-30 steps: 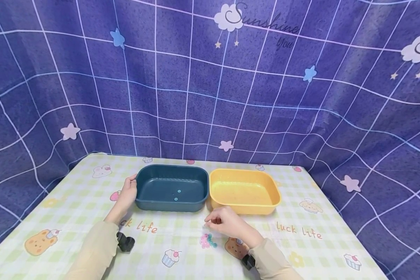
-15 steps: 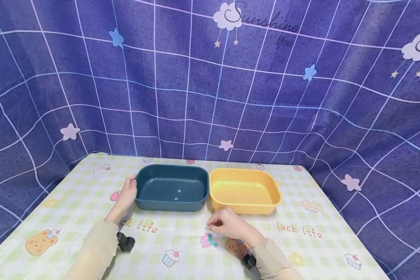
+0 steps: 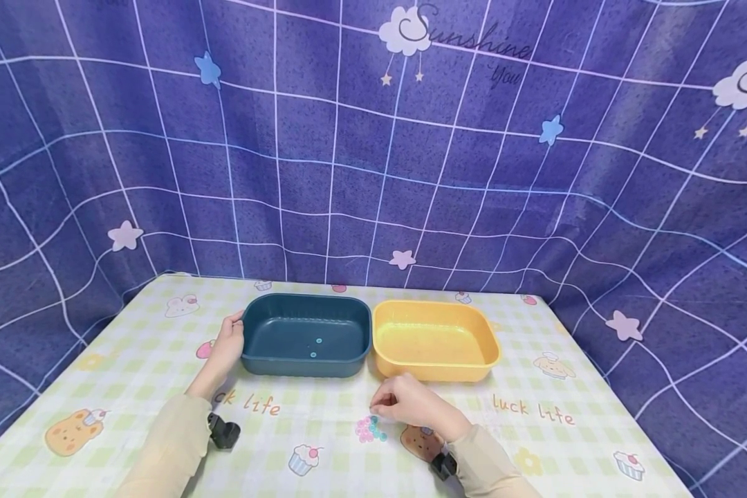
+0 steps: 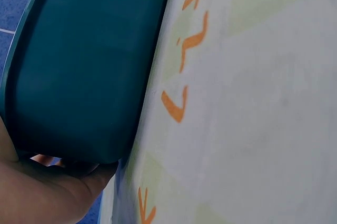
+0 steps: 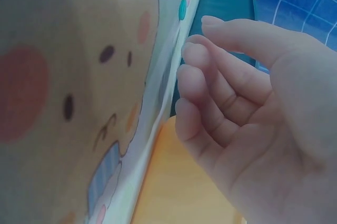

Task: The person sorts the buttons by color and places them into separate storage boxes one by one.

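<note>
My left hand holds the left end of a dark teal bin. In the left wrist view its thumb lies against the bin's end wall. Two small teal buttons lie on the bin's floor. My right hand is over the cloth, fingertips right at a small pile of pink and teal buttons. In the right wrist view its fingers are loosely bent, the thumb is apart from them, and nothing shows between; some teal buttons appear beyond.
A yellow bin stands against the teal bin's right side, just beyond my right hand. A checked cloth with printed cartoons covers the table. A blue curtain hangs behind the table's far edge.
My right hand has shifted slightly right and down toward the button pile. My left hand and both bins stay where they were.
</note>
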